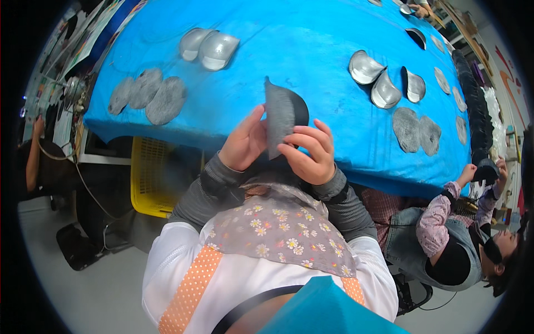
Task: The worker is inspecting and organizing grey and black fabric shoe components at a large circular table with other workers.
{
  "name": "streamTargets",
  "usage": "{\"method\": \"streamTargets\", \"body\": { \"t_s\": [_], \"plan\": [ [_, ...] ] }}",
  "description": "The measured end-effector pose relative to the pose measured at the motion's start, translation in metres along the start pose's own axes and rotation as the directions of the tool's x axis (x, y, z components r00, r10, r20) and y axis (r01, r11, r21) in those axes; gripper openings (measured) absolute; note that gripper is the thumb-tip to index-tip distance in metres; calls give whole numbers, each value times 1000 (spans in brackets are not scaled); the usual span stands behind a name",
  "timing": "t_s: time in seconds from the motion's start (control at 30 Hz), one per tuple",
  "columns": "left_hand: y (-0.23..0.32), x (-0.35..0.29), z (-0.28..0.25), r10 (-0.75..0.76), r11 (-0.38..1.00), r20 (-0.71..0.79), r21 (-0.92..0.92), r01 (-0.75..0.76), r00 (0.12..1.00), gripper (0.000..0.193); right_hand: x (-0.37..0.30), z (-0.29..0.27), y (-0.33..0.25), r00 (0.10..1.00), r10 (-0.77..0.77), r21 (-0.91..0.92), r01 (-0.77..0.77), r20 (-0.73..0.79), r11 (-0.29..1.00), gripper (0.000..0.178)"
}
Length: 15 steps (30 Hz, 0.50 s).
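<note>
Both my hands hold one grey felt piece [280,114] upright over the near edge of the blue table [289,50]. A dark curved piece [300,108] shows just behind the felt. My left hand [243,142] pinches the felt's left edge with thumb and fingers. My right hand [307,152] grips its lower right side. My grey ribbed sleeves come up from below, over a floral apron.
Grey felt ovals [147,97] lie at the table's left and more felt pieces [414,131] at its right. Silver moulded shells [208,47] and a second group of shells [384,80] rest on the table. A yellow crate [149,178] stands under it. A seated person [461,234] works at the right.
</note>
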<state>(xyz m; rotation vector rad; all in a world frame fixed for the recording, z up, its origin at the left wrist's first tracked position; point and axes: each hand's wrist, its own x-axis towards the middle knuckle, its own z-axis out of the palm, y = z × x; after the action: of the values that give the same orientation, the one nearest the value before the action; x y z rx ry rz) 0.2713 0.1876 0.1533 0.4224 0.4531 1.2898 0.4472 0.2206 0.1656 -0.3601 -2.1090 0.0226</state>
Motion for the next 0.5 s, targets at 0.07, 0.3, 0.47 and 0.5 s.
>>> {"method": "streamTargets", "body": {
  "t_s": [0.07,0.3,0.47,0.5],
  "plan": [
    [4,1,1,190,969,-115,179,-168,975,45,-8,0,0,999,29,-5,-28,20,1000,28],
    [13,-10,2,380,844,-74,435,-313,922,56,-12,2,3,998,55,29,-56,15,998,25],
    [8,-12,2,213,936,-71,302,-182,975,58,-8,9,-1,998,8,28,-9,56,1000,23],
    [7,-12,2,214,937,-74,299,-182,974,58,-7,9,-2,999,15,32,-16,45,999,21]
  ]
}}
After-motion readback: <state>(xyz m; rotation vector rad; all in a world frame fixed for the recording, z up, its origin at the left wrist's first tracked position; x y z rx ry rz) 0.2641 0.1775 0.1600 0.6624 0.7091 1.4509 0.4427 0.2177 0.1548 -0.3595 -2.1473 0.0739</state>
